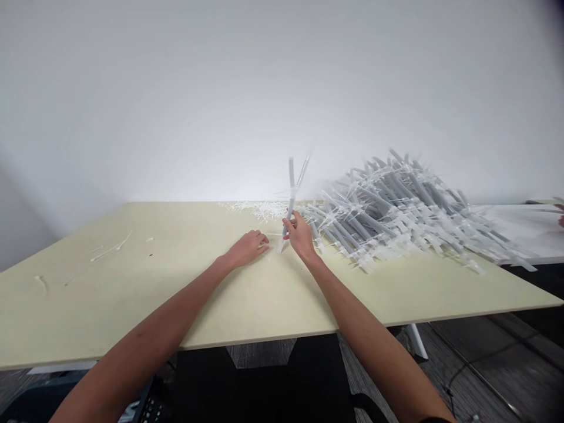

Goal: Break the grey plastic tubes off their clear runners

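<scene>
From here my right hand looks closed around a near-upright grey plastic tube with white ties; my open left hand sits just beside it, holding nothing.

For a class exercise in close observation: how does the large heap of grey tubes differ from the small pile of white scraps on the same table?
The heap of grey tubes is far larger than the pile of white scraps. The heap rises high in a crisscross tangle, while the scraps lie low and flat. The heap mixes grey tubes with white strips, while the scraps look all white and much thinner. Both rest on the pale yellow tabletop towards its far side.
</scene>
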The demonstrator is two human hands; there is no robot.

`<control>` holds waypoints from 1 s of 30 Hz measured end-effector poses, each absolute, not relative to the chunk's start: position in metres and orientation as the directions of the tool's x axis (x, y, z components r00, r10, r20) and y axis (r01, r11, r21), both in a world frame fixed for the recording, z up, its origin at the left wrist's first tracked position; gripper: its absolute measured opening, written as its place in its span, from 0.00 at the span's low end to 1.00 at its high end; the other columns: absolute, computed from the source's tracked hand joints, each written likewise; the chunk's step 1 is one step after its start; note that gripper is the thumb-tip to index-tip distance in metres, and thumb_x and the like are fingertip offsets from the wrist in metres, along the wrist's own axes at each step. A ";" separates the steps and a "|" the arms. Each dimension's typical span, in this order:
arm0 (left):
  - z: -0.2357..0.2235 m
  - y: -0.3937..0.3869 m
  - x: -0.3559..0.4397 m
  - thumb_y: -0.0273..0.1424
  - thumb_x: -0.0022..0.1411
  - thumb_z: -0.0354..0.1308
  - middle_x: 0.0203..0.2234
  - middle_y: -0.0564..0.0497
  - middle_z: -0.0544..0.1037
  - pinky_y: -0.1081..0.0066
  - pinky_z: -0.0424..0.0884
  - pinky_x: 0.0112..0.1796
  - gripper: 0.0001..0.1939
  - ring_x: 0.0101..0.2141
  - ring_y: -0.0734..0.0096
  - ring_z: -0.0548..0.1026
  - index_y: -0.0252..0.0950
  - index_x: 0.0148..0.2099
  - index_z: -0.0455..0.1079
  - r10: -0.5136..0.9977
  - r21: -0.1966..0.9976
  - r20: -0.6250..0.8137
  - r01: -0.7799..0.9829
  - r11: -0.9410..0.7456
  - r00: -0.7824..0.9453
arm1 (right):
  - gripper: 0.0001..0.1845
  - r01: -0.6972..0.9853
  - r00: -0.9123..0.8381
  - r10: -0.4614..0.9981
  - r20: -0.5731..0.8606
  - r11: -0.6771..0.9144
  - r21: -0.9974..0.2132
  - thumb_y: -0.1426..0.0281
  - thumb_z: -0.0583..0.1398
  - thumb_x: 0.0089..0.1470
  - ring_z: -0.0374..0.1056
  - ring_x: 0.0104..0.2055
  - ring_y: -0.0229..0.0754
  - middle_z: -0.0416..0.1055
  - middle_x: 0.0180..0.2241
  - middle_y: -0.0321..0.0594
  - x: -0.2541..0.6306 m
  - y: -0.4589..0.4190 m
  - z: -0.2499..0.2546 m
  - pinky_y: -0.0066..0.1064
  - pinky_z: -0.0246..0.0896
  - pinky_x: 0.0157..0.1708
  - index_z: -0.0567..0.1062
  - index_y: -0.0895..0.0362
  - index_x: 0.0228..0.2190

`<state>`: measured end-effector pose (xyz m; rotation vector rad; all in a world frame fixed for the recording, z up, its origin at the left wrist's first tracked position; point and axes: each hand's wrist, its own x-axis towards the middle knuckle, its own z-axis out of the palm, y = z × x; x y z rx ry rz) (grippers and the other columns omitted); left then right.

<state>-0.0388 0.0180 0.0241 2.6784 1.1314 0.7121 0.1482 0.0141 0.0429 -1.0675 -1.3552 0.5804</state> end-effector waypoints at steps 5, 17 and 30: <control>0.037 -0.003 -0.028 0.39 0.52 0.57 0.34 0.50 0.71 0.70 0.64 0.35 0.12 0.36 0.66 0.70 0.39 0.38 0.68 0.721 0.562 0.128 0.549 -0.619 0.681 | 0.18 0.316 0.159 0.851 0.501 0.437 -0.842 0.60 0.56 0.48 0.63 0.22 0.34 0.66 0.26 0.34 0.149 0.011 0.046 0.26 0.63 0.19 0.68 0.52 0.41; 0.032 0.008 -0.039 0.36 0.64 0.42 0.35 0.49 0.68 0.70 0.63 0.36 0.14 0.33 0.69 0.69 0.39 0.39 0.68 0.704 0.351 0.342 0.610 -0.710 0.622 | 0.14 0.312 0.071 0.845 0.530 0.486 -0.816 0.64 0.58 0.45 0.62 0.27 0.36 0.65 0.26 0.33 0.148 0.010 0.046 0.24 0.59 0.17 0.66 0.52 0.37; 0.035 0.025 -0.055 0.36 0.61 0.47 0.26 0.51 0.70 0.70 0.63 0.31 0.10 0.28 0.70 0.68 0.37 0.34 0.65 0.849 0.588 0.470 0.631 -0.505 0.241 | 0.09 0.431 -0.129 0.932 0.339 0.361 -0.827 0.62 0.60 0.45 0.63 0.24 0.36 0.68 0.25 0.36 0.156 0.023 0.030 0.26 0.60 0.18 0.72 0.55 0.26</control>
